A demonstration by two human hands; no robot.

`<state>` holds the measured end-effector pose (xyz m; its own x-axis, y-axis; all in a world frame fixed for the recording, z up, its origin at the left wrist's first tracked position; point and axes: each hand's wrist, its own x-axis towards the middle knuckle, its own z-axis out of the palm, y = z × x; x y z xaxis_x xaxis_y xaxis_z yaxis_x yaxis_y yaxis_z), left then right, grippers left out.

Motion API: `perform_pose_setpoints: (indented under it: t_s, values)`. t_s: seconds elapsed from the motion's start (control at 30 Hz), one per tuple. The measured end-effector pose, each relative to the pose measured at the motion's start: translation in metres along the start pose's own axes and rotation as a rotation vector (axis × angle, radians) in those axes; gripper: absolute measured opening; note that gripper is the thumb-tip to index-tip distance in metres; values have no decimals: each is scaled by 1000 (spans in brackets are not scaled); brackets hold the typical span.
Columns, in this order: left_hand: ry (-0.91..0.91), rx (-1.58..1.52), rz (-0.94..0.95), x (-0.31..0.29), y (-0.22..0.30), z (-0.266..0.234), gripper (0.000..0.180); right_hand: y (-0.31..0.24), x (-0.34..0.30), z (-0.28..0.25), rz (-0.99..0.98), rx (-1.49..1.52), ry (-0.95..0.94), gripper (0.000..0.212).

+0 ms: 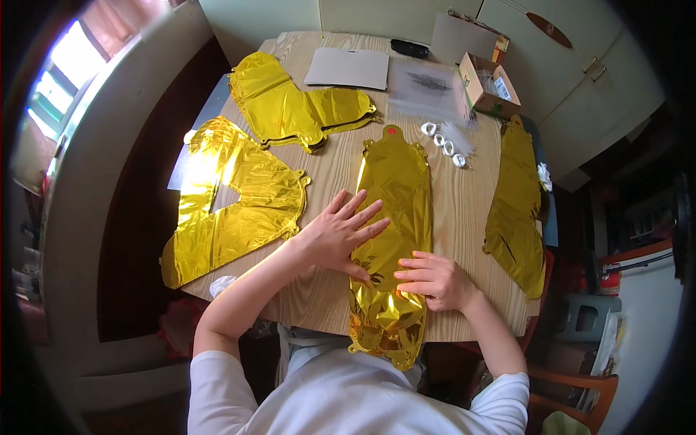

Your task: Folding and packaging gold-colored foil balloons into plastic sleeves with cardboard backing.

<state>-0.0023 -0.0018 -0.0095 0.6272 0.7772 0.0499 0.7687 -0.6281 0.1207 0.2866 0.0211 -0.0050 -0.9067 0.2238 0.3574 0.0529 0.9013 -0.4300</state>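
We have the long gold foil piece [397, 177] in front of us, in the middle of the worktop [464, 232]. Its long axis runs almost straight away from our body, from a far tab with a red spot [392, 131] to a crinkled near end that hangs past the worktop's edge, just above our white shirt [333, 395].

Our left grip [335, 235] is released: the palm faces down, the fingers are spread, and it reaches over the foil's left edge, pointing away and to the right. Our right grip [433, 281] comes in across the opposite edge, fingers bent and tips on the foil; its thumb is hidden, so we cannot tell whether it pinches anything.

Most of the foil's length lies beyond both grips. The left is the nearer to the far tab, while the right sits closer to the overhanging end.

To our left lies a bent gold foil piece [246, 243], near the left forearm; another gold foil piece [513, 196] lies well apart on the right.
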Motion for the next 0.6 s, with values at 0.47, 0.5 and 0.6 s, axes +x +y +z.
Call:
perform_pose_setpoints:
  t_s: [0.47, 0.5, 0.6]
  values:
    - [-208, 64, -2, 1, 4, -17, 140, 0, -2, 3, 27, 12, 8, 23]
    - [-199, 60, -7, 1, 4, -16, 142, 1, -2, 3, 26, 14, 7, 23]
    - [-128, 34, -29, -1, 2, -11, 138, 0, -1, 3, 26, 15, 21, 18]
